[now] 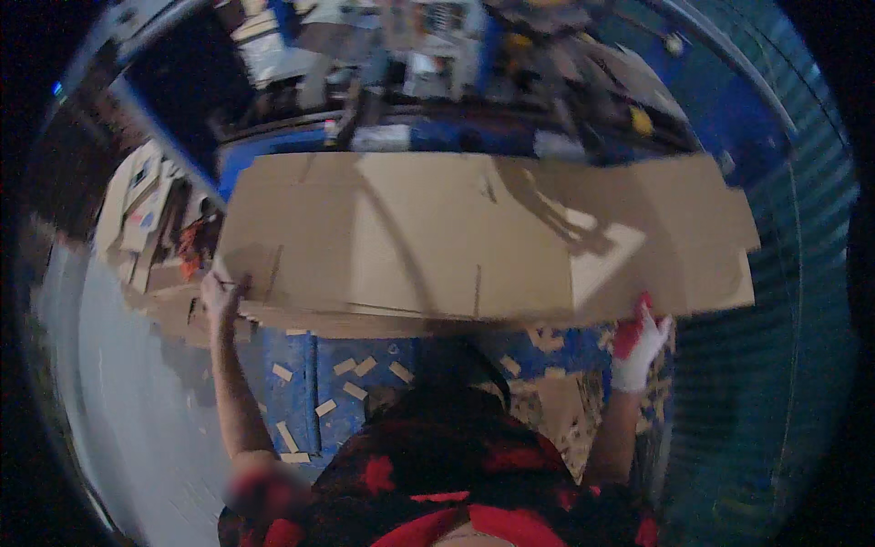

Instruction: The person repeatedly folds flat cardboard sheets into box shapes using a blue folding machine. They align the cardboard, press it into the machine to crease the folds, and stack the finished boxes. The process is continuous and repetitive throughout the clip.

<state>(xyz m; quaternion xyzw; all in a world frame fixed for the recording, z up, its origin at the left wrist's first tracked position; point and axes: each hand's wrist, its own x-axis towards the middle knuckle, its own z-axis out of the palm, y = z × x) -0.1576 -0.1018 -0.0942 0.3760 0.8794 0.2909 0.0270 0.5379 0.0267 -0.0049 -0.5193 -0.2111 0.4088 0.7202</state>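
A wide flat cardboard sheet (428, 237) with slots cut in its edges spans the view in front of me, lying or held level over layered cardboard edges. At its near left corner, my bare left hand (221, 294) is closed on the edge. My right hand (641, 346) wears a white and red glove and grips the near edge toward the right, with a red fingertip over the top face. Its other fingers are partly hidden or blurred. Shadows fall across the sheet's middle and right.
Beyond the sheet runs a blue machine (273, 141) with blurred parts and papers on it. Small cardboard offcuts (354, 390) litter the blue surface below. More cardboard pieces (146, 214) are stacked at the left. A dark green ribbed surface (738, 401) stands at the right.
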